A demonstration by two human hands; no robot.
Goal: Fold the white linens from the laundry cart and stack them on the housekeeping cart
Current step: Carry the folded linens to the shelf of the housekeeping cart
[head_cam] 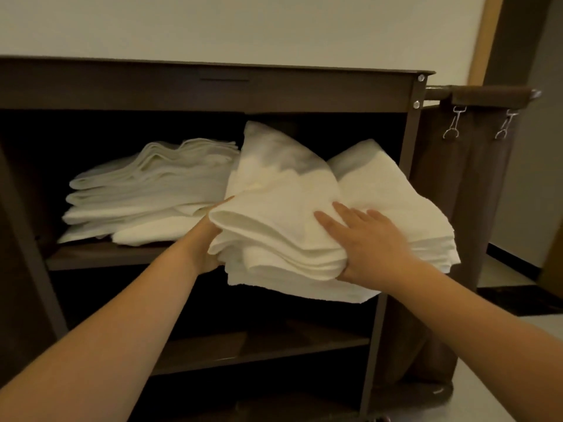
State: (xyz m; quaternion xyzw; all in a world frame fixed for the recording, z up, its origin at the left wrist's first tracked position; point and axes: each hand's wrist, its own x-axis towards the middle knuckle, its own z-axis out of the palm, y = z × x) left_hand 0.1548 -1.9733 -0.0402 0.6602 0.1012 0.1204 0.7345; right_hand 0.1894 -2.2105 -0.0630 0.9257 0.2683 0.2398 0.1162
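The housekeeping cart (213, 92) is a dark brown unit with open shelves, standing against a pale wall (243, 25).

1. Upper shelf (100, 254): a stack of folded white linens (152, 193) lies on the left half. Its layers are uneven, and the front edges reach the shelf lip.
2. Bundle of folded white linens (274, 202): it sits in the right half of the upper shelf opening, touching the stack on its left. The rear part, with two raised corners, is inside the compartment in shadow. The front part projects past the shelf front, and its lowest layer hangs below shelf level.
3. Left hand (201, 236): it holds the bundle's left folded edge from the side and below. One digit shows against the fold. The remaining fingers are hidden under the cloth, so it cannot be told whether they are curled or straight.
4. Right hand (374, 242): it lies palm down on top of the bundle near the front edge. The fingers (341, 211) are straight and slightly spread, pressing on the cloth. The thumb is not visible.
5. Lower shelf (259, 345): it is dark, and its contents cannot be made out.
6. Right end of the cart: a brown fabric bag (463, 193) hangs from a rail (487, 92) by metal clips (454, 124).
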